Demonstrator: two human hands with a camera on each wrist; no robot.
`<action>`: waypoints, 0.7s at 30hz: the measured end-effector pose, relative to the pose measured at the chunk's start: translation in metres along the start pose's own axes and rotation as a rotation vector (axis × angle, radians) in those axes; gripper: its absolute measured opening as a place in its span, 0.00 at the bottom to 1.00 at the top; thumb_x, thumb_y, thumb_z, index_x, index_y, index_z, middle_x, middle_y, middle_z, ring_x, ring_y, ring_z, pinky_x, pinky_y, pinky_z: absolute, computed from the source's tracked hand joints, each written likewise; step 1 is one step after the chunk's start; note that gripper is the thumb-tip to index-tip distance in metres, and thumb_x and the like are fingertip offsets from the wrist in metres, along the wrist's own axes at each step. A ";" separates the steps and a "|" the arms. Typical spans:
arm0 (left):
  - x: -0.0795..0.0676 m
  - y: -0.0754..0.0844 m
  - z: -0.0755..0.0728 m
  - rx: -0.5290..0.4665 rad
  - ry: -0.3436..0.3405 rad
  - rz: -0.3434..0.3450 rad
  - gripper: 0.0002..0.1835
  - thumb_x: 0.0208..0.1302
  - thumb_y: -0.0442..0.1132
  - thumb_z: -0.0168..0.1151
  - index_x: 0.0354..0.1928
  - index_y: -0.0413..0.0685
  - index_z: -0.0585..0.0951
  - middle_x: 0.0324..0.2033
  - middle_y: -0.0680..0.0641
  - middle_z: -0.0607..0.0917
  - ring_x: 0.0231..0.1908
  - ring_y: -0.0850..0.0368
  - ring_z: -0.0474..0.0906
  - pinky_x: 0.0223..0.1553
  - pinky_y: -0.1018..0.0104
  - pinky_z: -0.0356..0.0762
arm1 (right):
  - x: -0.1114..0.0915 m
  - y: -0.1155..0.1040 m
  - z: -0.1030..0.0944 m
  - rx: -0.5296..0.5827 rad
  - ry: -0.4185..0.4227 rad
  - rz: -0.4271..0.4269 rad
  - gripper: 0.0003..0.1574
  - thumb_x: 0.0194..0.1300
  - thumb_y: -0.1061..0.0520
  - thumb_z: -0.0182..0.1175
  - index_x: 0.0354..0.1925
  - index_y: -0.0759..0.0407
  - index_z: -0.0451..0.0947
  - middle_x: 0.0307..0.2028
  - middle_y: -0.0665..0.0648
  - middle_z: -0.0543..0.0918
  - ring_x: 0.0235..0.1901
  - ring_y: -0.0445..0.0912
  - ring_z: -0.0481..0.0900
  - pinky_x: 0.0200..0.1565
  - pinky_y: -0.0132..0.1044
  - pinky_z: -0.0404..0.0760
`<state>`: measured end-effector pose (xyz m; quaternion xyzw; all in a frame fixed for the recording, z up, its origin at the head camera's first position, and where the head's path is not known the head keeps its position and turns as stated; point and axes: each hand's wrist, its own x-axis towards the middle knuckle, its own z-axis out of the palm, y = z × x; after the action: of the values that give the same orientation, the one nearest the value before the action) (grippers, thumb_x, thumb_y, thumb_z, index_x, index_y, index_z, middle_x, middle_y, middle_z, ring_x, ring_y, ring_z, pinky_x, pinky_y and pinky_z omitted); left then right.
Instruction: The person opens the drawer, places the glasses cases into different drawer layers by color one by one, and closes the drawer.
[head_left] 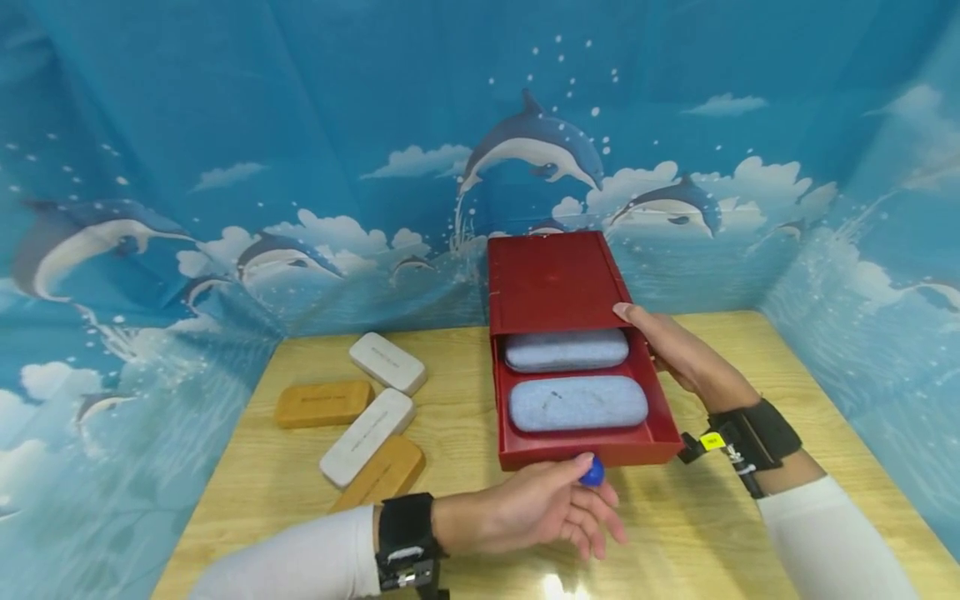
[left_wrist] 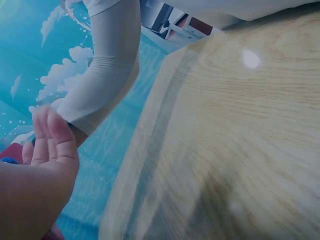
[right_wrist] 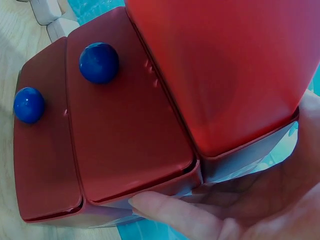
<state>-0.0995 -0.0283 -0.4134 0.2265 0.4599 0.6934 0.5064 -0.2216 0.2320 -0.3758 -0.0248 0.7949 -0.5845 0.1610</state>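
Note:
A red drawer box [head_left: 551, 279] stands at the back of the table, its top drawer [head_left: 592, 455] pulled out. Two blue-grey glasses cases [head_left: 577, 403] lie inside that drawer, the farther one partly under the box top. My left hand [head_left: 536, 504] pinches the drawer's blue knob [head_left: 592, 472] between thumb and finger, the other fingers loosely spread. My right hand [head_left: 690, 358] grips the box's right side, thumb on the top edge. In the right wrist view, two closed lower drawers [right_wrist: 125, 125] show blue knobs [right_wrist: 99, 63] beside the pulled-out one [right_wrist: 220, 75].
Left of the box lie two off-white glasses cases [head_left: 387, 363] and two orange-brown ones [head_left: 324, 404], some touching or overlapping. A dolphin-printed backdrop [head_left: 375, 125] stands behind and beside the wooden table [head_left: 247, 475].

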 end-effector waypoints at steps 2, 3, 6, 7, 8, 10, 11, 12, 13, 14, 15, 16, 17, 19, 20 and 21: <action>0.002 0.003 0.000 -0.014 0.017 0.022 0.24 0.75 0.57 0.37 0.44 0.42 0.71 0.38 0.40 0.82 0.32 0.55 0.78 0.37 0.65 0.77 | 0.000 -0.001 -0.001 0.001 -0.006 0.000 0.46 0.68 0.28 0.42 0.62 0.64 0.62 0.48 0.65 0.76 0.42 0.51 0.80 0.39 0.48 0.82; 0.004 0.004 -0.001 -0.017 0.027 0.031 0.24 0.75 0.57 0.38 0.43 0.43 0.71 0.36 0.43 0.82 0.32 0.55 0.78 0.37 0.65 0.77 | 0.001 -0.001 -0.001 0.003 -0.007 0.003 0.46 0.68 0.28 0.42 0.62 0.65 0.62 0.48 0.65 0.76 0.42 0.51 0.80 0.40 0.47 0.81; 0.008 0.010 -0.005 -0.024 0.055 0.051 0.22 0.74 0.57 0.39 0.41 0.45 0.71 0.34 0.44 0.82 0.32 0.54 0.78 0.37 0.65 0.77 | 0.001 -0.002 -0.001 0.001 -0.014 0.006 0.45 0.69 0.29 0.42 0.61 0.66 0.63 0.49 0.64 0.74 0.42 0.49 0.79 0.40 0.45 0.81; 0.009 0.012 -0.007 -0.022 0.067 0.059 0.22 0.74 0.57 0.39 0.41 0.45 0.71 0.33 0.45 0.82 0.32 0.54 0.78 0.37 0.65 0.77 | 0.001 -0.002 -0.001 0.000 -0.014 0.007 0.45 0.69 0.29 0.42 0.61 0.66 0.63 0.49 0.64 0.74 0.41 0.49 0.79 0.40 0.44 0.81; 0.010 0.013 -0.009 -0.019 0.079 0.067 0.22 0.74 0.57 0.39 0.40 0.45 0.71 0.33 0.45 0.82 0.31 0.54 0.78 0.37 0.65 0.77 | 0.001 -0.002 -0.001 -0.004 -0.016 0.007 0.45 0.69 0.29 0.42 0.60 0.66 0.63 0.49 0.63 0.74 0.41 0.48 0.79 0.40 0.43 0.81; 0.013 0.016 -0.013 -0.009 0.097 0.080 0.22 0.74 0.57 0.39 0.40 0.44 0.71 0.32 0.45 0.82 0.31 0.54 0.78 0.37 0.65 0.77 | 0.001 -0.003 0.000 -0.012 -0.016 0.009 0.44 0.69 0.29 0.41 0.59 0.66 0.64 0.47 0.61 0.75 0.40 0.47 0.78 0.39 0.41 0.80; 0.014 0.017 -0.014 -0.002 0.103 0.084 0.23 0.74 0.57 0.40 0.39 0.44 0.71 0.32 0.45 0.82 0.31 0.54 0.78 0.36 0.65 0.77 | 0.001 -0.003 0.001 -0.018 -0.013 0.013 0.44 0.69 0.29 0.41 0.58 0.66 0.65 0.44 0.60 0.76 0.37 0.45 0.78 0.37 0.40 0.80; 0.015 0.018 -0.016 0.005 0.105 0.087 0.23 0.74 0.57 0.40 0.39 0.44 0.71 0.31 0.45 0.82 0.31 0.54 0.78 0.36 0.65 0.77 | 0.001 -0.003 0.001 -0.020 -0.013 0.015 0.44 0.69 0.29 0.41 0.58 0.66 0.66 0.42 0.58 0.77 0.36 0.45 0.78 0.36 0.39 0.80; 0.016 0.018 -0.017 0.011 0.106 0.090 0.23 0.74 0.57 0.39 0.39 0.44 0.71 0.31 0.46 0.82 0.30 0.54 0.78 0.36 0.65 0.77 | 0.001 -0.003 0.001 -0.023 -0.016 0.017 0.44 0.69 0.29 0.41 0.58 0.66 0.66 0.41 0.57 0.77 0.35 0.44 0.78 0.36 0.39 0.79; 0.016 0.019 -0.018 0.015 0.106 0.090 0.23 0.74 0.58 0.39 0.39 0.44 0.71 0.31 0.46 0.82 0.30 0.54 0.77 0.36 0.65 0.77 | 0.002 -0.004 0.001 -0.028 -0.018 0.021 0.45 0.68 0.28 0.41 0.57 0.66 0.66 0.40 0.57 0.78 0.34 0.43 0.78 0.36 0.38 0.79; 0.017 0.020 -0.018 0.022 0.106 0.091 0.23 0.74 0.58 0.39 0.38 0.43 0.71 0.30 0.46 0.82 0.30 0.55 0.77 0.35 0.65 0.77 | 0.002 -0.004 0.001 -0.032 -0.024 0.023 0.45 0.68 0.28 0.41 0.58 0.67 0.66 0.40 0.57 0.78 0.35 0.44 0.78 0.36 0.38 0.79; 0.017 0.021 -0.018 0.024 0.106 0.090 0.24 0.74 0.58 0.39 0.38 0.44 0.71 0.30 0.46 0.82 0.29 0.54 0.77 0.35 0.65 0.77 | 0.002 -0.004 0.001 -0.039 -0.027 0.026 0.46 0.68 0.28 0.41 0.59 0.67 0.64 0.42 0.58 0.77 0.36 0.44 0.78 0.37 0.38 0.79; 0.017 0.021 -0.017 0.030 0.110 0.094 0.24 0.74 0.58 0.39 0.38 0.44 0.70 0.30 0.46 0.82 0.29 0.54 0.77 0.34 0.65 0.77 | 0.002 -0.005 0.000 -0.041 -0.033 0.026 0.46 0.68 0.28 0.40 0.60 0.67 0.63 0.44 0.59 0.76 0.37 0.44 0.77 0.39 0.38 0.79; 0.018 0.024 -0.016 0.046 0.125 0.106 0.24 0.74 0.58 0.39 0.37 0.43 0.70 0.29 0.45 0.82 0.28 0.54 0.77 0.33 0.65 0.77 | 0.002 -0.005 -0.001 -0.040 -0.045 0.023 0.47 0.69 0.28 0.40 0.63 0.66 0.59 0.51 0.62 0.73 0.43 0.47 0.76 0.42 0.40 0.78; 0.019 0.025 -0.015 0.054 0.137 0.110 0.24 0.73 0.58 0.39 0.37 0.43 0.70 0.28 0.45 0.82 0.28 0.54 0.77 0.33 0.64 0.77 | 0.002 -0.005 -0.002 -0.039 -0.046 0.021 0.47 0.69 0.28 0.39 0.63 0.66 0.58 0.53 0.64 0.71 0.45 0.48 0.76 0.43 0.41 0.78; 0.020 0.026 -0.015 0.064 0.151 0.115 0.24 0.73 0.59 0.39 0.37 0.44 0.69 0.28 0.45 0.82 0.27 0.54 0.77 0.32 0.64 0.77 | 0.002 -0.005 -0.002 -0.035 -0.049 0.018 0.47 0.69 0.28 0.39 0.64 0.65 0.57 0.55 0.65 0.69 0.47 0.49 0.75 0.44 0.41 0.78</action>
<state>-0.1317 -0.0174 -0.4009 0.2157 0.5049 0.7213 0.4223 -0.2248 0.2314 -0.3710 -0.0348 0.8009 -0.5684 0.1851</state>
